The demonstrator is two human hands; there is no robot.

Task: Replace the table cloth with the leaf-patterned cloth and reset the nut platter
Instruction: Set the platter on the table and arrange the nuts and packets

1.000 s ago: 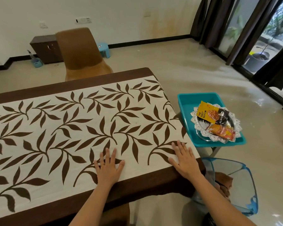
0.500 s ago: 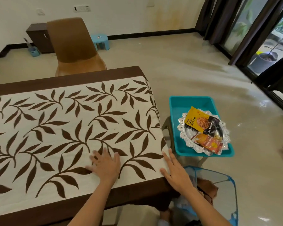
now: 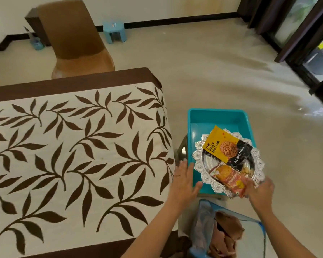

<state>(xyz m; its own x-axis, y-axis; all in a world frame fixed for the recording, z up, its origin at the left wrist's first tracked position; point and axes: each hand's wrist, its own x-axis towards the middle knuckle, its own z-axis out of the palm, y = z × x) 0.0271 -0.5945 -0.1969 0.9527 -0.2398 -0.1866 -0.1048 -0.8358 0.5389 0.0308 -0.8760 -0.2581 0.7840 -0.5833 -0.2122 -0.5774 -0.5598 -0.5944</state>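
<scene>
leaf-patterned cloth [image 3: 78, 155] lies flat over the table, brown border along the far and near edges. nut platter [image 3: 199, 165] is off the table, sitting in a teal tray [image 3: 216, 118] just beside the table's right end. on the platter: yellow-black almonds packet [image 3: 227, 148] and an orange packet [image 3: 229, 179] nearer the person. left hand [image 3: 184, 180] has fingers straight and slightly spread at the tray's near left wall, thumb pointing toward the platter rim, holding nothing. right hand [image 3: 262, 192] is at the platter's near right rim, over the orange packet's end; motion-blurred, can't tell if it grips. blue mesh basket [image 3: 203, 220] with brown cloth [image 3: 226, 233] sits on the floor below the tray
</scene>
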